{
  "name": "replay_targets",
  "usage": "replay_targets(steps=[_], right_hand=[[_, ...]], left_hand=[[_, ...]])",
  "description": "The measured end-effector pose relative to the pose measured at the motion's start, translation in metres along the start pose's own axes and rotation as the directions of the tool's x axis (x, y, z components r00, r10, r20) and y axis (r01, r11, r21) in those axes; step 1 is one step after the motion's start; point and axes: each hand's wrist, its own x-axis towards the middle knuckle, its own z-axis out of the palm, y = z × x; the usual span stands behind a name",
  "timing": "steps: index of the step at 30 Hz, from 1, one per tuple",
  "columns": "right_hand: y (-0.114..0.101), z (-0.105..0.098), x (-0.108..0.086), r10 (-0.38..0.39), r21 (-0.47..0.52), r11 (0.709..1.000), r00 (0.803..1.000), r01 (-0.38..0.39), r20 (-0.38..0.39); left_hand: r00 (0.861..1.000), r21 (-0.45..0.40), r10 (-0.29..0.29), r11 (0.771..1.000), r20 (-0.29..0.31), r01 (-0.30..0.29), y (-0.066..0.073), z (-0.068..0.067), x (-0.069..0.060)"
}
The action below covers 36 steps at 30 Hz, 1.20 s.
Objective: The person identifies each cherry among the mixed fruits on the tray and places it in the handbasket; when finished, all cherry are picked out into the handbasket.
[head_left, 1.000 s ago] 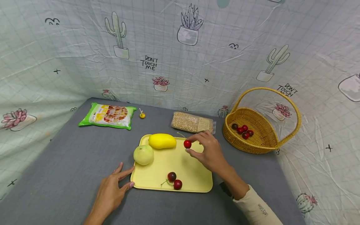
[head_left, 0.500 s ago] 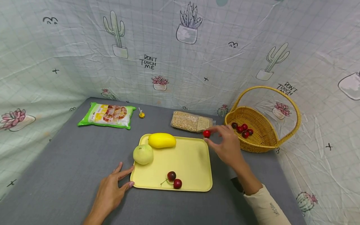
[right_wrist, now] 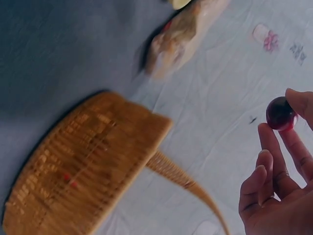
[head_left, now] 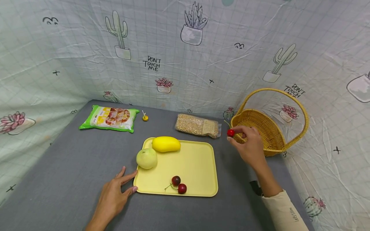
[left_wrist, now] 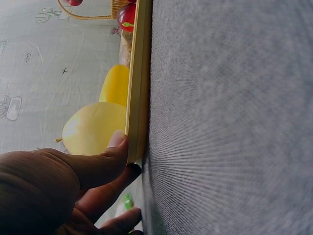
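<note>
I read "DON'T TOUCH ME" on the pale gridded cloth backdrop point(head_left: 185, 67), twice, partly hidden at right; the beige fabric sleeve point(head_left: 281, 208) bears illegible lettering.

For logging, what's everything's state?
Round red cherry: pinched by right hand
Rectangular yellow tray: touched by left hand
Two dark red cherries: untouched
Yellow oblong fruit: untouched
Round green fruit: untouched
Golden wicker basket: upright
Clear grain packet: flat
Green plastic packet: flat
Yellow round lollipop: untouched
</note>
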Motion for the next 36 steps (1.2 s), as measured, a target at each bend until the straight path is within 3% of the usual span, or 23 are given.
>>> replay_targets(steps=[14, 27, 36], right_hand=[[0.048, -0.018, 0.007, 0.063, -0.012, 0.998, 0.993, -0.064, -0.097], [0.086, -0.027, 0.010, 0.193, -0.018, 0.980, 0.974, -0.196, -0.122], [0.107, -0.037, 0.015, 0.322, -0.054, 0.944, 0.945, -0.325, -0.063]], left_hand=[[1.000, -0.002, -0.004, 1.000, 0.002, 0.004, 0.000, 0.000, -0.001], [1.000, -0.002, 0.008, 1.000, -0.006, -0.008, -0.001, 0.000, 0.000], [1.000, -0.009, 0.015, 1.000, -0.012, -0.015, -0.001, 0.001, 0.000]])
